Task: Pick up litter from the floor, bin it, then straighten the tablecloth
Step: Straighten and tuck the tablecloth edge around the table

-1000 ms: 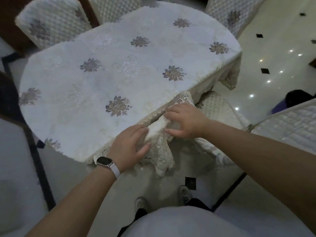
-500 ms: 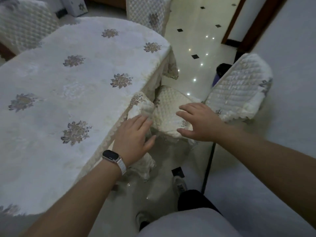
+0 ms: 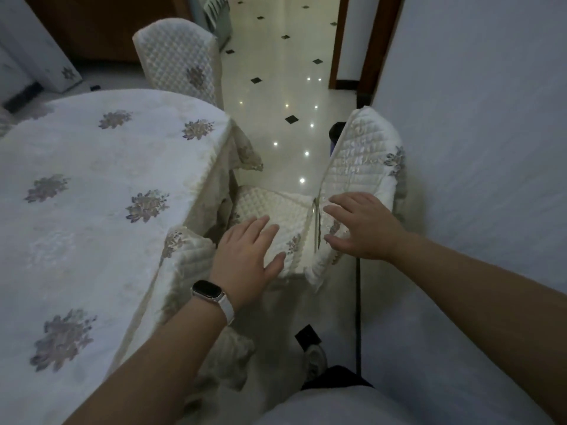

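The tablecloth (image 3: 92, 185) lies spread at 9 o'clock, with one hem corner bunched at its near edge, just beside the left grip (image 3: 245, 256). That grip is wide, fingers straight and spread, holding nothing, over the quilted seat of a chair (image 3: 276, 207). The right grip (image 3: 359, 228), at 3 o'clock from the left, is also wide and empty, fingers spread before the chair's back. Whether either touches the chair I cannot tell. A watch (image 3: 210, 291) sits on the left wrist.

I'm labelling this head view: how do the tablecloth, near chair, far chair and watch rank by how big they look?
1. tablecloth, by far
2. near chair
3. far chair; it is farther from the camera, so the two chairs' true sizes may match
4. watch
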A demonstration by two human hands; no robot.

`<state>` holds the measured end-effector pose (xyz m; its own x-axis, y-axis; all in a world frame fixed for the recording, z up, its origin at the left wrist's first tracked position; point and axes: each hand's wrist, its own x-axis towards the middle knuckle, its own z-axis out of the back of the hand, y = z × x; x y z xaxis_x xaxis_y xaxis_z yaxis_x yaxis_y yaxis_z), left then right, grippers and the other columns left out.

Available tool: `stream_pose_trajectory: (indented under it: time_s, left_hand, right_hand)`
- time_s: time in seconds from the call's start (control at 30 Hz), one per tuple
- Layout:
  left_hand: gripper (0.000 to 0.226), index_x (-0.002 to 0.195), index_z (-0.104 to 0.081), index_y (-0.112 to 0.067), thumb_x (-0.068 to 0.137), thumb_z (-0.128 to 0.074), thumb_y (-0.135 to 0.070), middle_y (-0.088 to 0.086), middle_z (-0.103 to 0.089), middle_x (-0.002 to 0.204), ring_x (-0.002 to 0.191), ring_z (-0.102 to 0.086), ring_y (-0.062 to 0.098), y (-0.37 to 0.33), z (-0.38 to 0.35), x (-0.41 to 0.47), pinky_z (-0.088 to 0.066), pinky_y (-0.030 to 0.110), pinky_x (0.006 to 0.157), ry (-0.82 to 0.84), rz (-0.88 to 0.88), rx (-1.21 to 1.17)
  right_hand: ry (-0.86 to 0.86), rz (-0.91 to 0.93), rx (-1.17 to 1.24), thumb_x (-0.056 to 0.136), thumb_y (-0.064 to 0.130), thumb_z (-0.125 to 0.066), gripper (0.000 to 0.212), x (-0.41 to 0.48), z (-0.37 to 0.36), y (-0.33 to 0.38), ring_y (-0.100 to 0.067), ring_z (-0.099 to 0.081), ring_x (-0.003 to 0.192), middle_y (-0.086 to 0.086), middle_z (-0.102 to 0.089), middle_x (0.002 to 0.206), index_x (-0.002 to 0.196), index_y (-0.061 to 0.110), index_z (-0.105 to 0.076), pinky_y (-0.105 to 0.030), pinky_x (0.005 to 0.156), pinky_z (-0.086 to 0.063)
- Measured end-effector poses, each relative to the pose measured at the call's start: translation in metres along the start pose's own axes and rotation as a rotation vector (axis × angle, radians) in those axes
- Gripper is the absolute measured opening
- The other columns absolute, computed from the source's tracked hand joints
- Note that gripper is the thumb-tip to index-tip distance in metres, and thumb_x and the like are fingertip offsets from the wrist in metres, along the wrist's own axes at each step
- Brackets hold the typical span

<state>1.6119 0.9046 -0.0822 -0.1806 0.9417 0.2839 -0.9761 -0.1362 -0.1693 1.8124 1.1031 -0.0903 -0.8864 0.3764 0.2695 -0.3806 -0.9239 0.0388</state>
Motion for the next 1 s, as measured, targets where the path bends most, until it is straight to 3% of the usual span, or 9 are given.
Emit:
stream_pose_trajectory:
  time_s: [0.23, 0.5, 0.73, 1.0]
  left_hand:
    - [0.051, 0.128, -0.059, -0.018, 0.086, -0.06, -0.047, 0.006, -0.055, 0.138, 0.127, -0.05, 0.028, -0.04, -0.029, 0.058, -0.04, 0.046, 0.103, 0.029, -0.022, -0.07]
    - [0.048, 0.124, -0.062, -0.011, 0.087, -0.063, -0.041, 0.008, -0.06, 0.129, 0.119, -0.055, 0.026, -0.063, -0.05, 0.113, -0.041, 0.038, 0.101, 0.053, -0.106, -0.193]
    - [0.049, 0.127, -0.06, -0.013, 0.086, -0.066, -0.04, 0.005, -0.06, 0.129, 0.12, -0.052, 0.021, -0.082, -0.085, 0.159, -0.031, 0.024, 0.099, 0.12, -0.045, -0.415]
    - [0.063, 0.135, -0.048, -0.023, 0.083, -0.055, -0.058, -0.004, -0.054, 0.133, 0.12, -0.048, 0.011, -0.106, -0.133, 0.2, -0.032, 0.021, 0.094, 0.243, 0.076, -0.711]
  right_hand:
    - [0.013, -0.112, -0.033, 0.081, 0.049, -0.069, 0.056, 0.001, 0.015, -0.054, -0.031, -0.055, 0.117, -0.011, -0.06, 0.127, 0.121, 0.011, -0.063, -0.043, 0.099, -0.04]
    - [-0.049, -0.398, 0.039, 0.081, 0.05, -0.065, 0.058, -0.013, 0.018, -0.096, -0.03, -0.054, 0.117, -0.01, -0.058, 0.13, 0.124, 0.011, -0.06, -0.043, 0.098, -0.042]
    - [-0.109, -0.606, 0.164, 0.082, 0.051, -0.061, 0.064, -0.013, 0.014, -0.128, -0.026, -0.049, 0.12, -0.008, -0.053, 0.133, 0.131, 0.011, -0.053, -0.04, 0.103, -0.042]
    - [-0.055, -0.756, 0.216, 0.081, 0.058, -0.057, 0.069, 0.011, 0.001, -0.163, -0.016, -0.043, 0.124, 0.001, -0.046, 0.136, 0.134, 0.017, -0.045, -0.034, 0.106, -0.038]
